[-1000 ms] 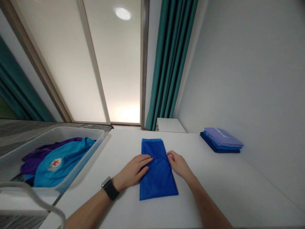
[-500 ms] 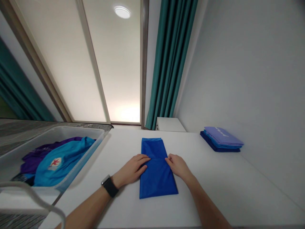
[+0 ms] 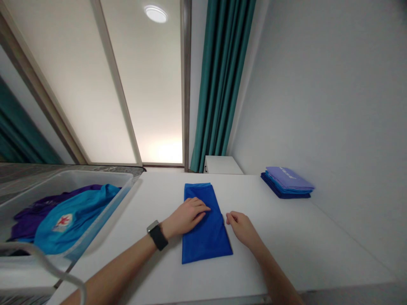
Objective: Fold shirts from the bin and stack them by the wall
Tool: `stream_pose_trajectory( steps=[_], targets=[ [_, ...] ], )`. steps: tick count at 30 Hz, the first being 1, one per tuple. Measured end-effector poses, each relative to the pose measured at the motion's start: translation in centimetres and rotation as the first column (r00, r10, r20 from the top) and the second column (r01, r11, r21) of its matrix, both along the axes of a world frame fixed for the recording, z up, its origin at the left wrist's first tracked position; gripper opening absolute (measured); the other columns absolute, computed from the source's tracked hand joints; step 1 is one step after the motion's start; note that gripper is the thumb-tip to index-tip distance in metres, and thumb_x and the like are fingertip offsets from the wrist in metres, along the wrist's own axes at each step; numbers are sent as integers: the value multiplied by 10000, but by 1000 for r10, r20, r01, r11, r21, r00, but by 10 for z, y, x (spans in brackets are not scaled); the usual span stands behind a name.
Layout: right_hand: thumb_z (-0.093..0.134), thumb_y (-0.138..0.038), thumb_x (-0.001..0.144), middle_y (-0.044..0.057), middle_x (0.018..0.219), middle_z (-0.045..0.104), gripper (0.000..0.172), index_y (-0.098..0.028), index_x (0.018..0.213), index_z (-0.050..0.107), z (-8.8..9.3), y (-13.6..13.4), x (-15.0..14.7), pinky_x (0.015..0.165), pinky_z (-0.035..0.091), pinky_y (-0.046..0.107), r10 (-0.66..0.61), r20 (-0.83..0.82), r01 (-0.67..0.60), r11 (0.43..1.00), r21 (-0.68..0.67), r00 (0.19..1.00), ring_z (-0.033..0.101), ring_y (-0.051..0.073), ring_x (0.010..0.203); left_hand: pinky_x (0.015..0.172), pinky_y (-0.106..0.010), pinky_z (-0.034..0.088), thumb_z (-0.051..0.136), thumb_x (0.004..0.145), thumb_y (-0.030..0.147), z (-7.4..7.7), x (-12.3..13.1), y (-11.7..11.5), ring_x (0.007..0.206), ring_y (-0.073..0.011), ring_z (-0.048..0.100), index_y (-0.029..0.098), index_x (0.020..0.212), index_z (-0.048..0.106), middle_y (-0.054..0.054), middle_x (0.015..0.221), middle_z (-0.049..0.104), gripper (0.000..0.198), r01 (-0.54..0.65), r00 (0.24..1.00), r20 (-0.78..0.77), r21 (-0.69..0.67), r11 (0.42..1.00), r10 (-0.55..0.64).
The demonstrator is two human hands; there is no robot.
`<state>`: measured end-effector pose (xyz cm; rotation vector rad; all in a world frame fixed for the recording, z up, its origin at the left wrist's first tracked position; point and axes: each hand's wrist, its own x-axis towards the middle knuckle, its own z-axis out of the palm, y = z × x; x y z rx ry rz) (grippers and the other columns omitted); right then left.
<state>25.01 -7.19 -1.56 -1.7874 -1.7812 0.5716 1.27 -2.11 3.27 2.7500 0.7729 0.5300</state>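
A folded blue garment (image 3: 206, 243) lies as a long strip on the white table (image 3: 152, 279), its narrower end away from me. My left hand (image 3: 188, 215) rests on its middle with the fingers stretched out over the fabric. A black watch is strapped round that wrist. Just off the garment's right edge is my right hand (image 3: 241, 226), its fingers curled together and nothing visible in them. A small gap of white tabletop shows between it and the cloth.
To the left stands a clear plastic bin (image 3: 125, 192) holding a turquoise shirt (image 3: 74, 218) and purple clothing (image 3: 38, 214). A stack of folded garments (image 3: 288, 182) sits by the wall at the right. A grey-white cable or tube (image 3: 47, 264) arches across the lower left.
My left hand has slid right and slightly up onto the garment's middle. My right hand has let go of the garment's right edge and moved a little away. The view has shifted slightly.
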Motion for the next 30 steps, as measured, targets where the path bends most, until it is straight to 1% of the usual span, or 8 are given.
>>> stream_pose_trajectory(
  steps=[4, 7, 9, 12, 15, 24, 28, 30],
  targets=[
    [349, -360, 928, 8, 615, 618, 408, -212, 615, 566, -3, -11, -2, 597, 339, 258, -10, 18, 9, 999, 32, 1000, 566, 163, 616, 896, -362, 431, 372, 999, 302, 0, 35, 15, 1021, -220, 566, 230, 1173, 644, -70, 1077, 650, 331, 90, 995, -51, 10, 996, -89],
    [354, -327, 940, 21, 658, 626, 401, -213, 604, 540, -8, -19, -5, 626, 342, 264, -15, 67, 8, 995, 95, 998, 566, 163, 658, 885, -355, 424, 415, 988, 356, -11, 54, 24, 1018, -222, 562, 251, 1170, 643, -67, 1086, 636, 310, 170, 982, -75, -10, 985, -171],
    [379, -305, 942, 29, 687, 623, 379, -212, 601, 516, -13, -25, -8, 651, 331, 275, -41, 127, 22, 989, 147, 991, 558, 164, 681, 880, -346, 416, 431, 983, 389, -18, 60, 27, 1008, -215, 561, 260, 1112, 663, -58, 1080, 631, 296, 202, 976, -75, -37, 979, -205],
    [428, -298, 944, 28, 688, 602, 356, -211, 605, 491, -16, -35, -15, 681, 301, 298, -88, 221, 42, 978, 205, 971, 543, 171, 705, 894, -347, 392, 421, 987, 420, -28, 62, 28, 1018, -206, 552, 257, 1016, 682, -42, 1083, 624, 309, 179, 983, -38, -74, 981, -182],
    [479, -322, 941, 25, 682, 586, 344, -212, 615, 491, -16, -45, -22, 701, 285, 315, -95, 280, 32, 975, 221, 955, 535, 186, 737, 911, -352, 373, 422, 987, 429, -33, 60, 29, 1030, -202, 541, 243, 979, 678, -37, 1095, 619, 317, 156, 988, -6, -108, 982, -157],
    [511, -269, 925, 24, 700, 594, 297, -216, 634, 500, -15, -57, -23, 731, 286, 343, -62, 313, 8, 985, 173, 948, 528, 207, 777, 896, -348, 381, 480, 974, 352, -32, 62, 26, 1033, -206, 537, 216, 952, 645, -39, 1099, 624, 215, 129, 991, -9, -94, 987, -130],
    [495, -269, 925, 20, 701, 594, 285, -215, 646, 510, -17, -58, -22, 724, 290, 336, -67, 310, -2, 976, 217, 948, 527, 197, 762, 888, -347, 398, 480, 975, 349, -32, 63, 25, 1033, -208, 557, 209, 942, 645, -43, 1089, 639, 219, 127, 992, -17, -72, 989, -129],
    [481, -269, 926, 10, 692, 588, 271, -214, 662, 512, -17, -59, -22, 718, 295, 327, -78, 297, -1, 967, 255, 952, 530, 189, 745, 907, -349, 408, 463, 982, 336, -30, 62, 25, 1044, -205, 575, 209, 987, 646, -47, 1094, 653, 223, 133, 991, -7, -73, 988, -134]
  ],
)
